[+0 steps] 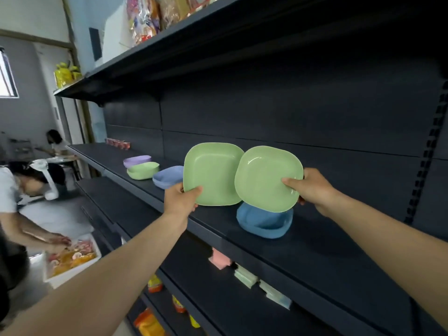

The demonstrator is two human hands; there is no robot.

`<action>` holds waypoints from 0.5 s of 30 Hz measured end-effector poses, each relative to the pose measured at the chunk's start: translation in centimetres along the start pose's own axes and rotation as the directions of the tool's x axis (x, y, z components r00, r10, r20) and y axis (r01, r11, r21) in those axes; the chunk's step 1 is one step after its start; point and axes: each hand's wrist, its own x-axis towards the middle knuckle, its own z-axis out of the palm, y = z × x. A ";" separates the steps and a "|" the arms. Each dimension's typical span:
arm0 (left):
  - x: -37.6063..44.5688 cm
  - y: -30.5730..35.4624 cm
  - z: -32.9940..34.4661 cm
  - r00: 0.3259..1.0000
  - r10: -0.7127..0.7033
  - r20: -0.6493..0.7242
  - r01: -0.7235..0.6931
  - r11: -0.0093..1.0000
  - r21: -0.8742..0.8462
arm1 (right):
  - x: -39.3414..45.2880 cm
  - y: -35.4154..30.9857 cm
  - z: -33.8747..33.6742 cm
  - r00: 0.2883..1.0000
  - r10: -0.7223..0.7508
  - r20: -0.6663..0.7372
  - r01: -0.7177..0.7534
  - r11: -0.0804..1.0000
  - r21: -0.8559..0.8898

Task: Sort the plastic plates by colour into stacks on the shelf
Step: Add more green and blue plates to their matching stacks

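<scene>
My left hand point(180, 199) grips the lower left corner of a green plate point(212, 172), held up tilted above the dark shelf point(303, 248). My right hand point(312, 187) pinches the right edge of a second green plate point(265, 177), which overlaps the first one's right side. Under the second plate a blue plate point(264, 223) lies upside down on the shelf. Further left on the shelf lie a pale blue plate point(168, 178), a green plate point(143, 170) and a purple plate point(137, 160), all upside down.
Small red cups point(118, 143) stand at the shelf's far left end. The shelf above point(194, 42) carries packaged goods. Lower shelves hold pink and pale green packs point(244, 277) and snack bags point(155, 283). A person point(21, 202) bends over a white crate point(72, 260) at left.
</scene>
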 end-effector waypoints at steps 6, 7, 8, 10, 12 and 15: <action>9.5 0.0 -1.2 0.999 0.029 -0.024 -0.028 0.999 0.039 | 8.5 -1.8 5.3 1.000 -0.018 0.025 0.018 1.000 0.012; 11.0 -0.3 -1.2 1.000 0.010 -0.008 -0.010 0.998 0.055 | 9.8 -2.1 5.9 1.000 -0.019 0.025 0.018 1.000 0.014; 12.4 -0.7 -1.1 1.000 -0.022 0.015 0.021 0.997 0.077 | 11.2 -2.3 6.5 1.000 -0.021 0.022 0.021 1.000 0.015; 15.2 -2.0 -0.8 0.992 -0.111 0.062 0.104 0.988 0.115 | 13.6 -2.7 7.4 1.000 -0.025 0.015 0.025 1.000 0.009; 17.7 -3.4 -0.5 0.976 -0.191 0.104 0.174 0.973 0.151 | 15.3 -2.7 8.1 1.000 -0.018 0.004 0.018 1.000 -0.003; 20.4 -5.3 -0.3 0.951 -0.250 0.184 0.188 0.935 0.301 | 17.0 -2.4 9.1 1.000 0.000 -0.016 0.000 1.000 -0.024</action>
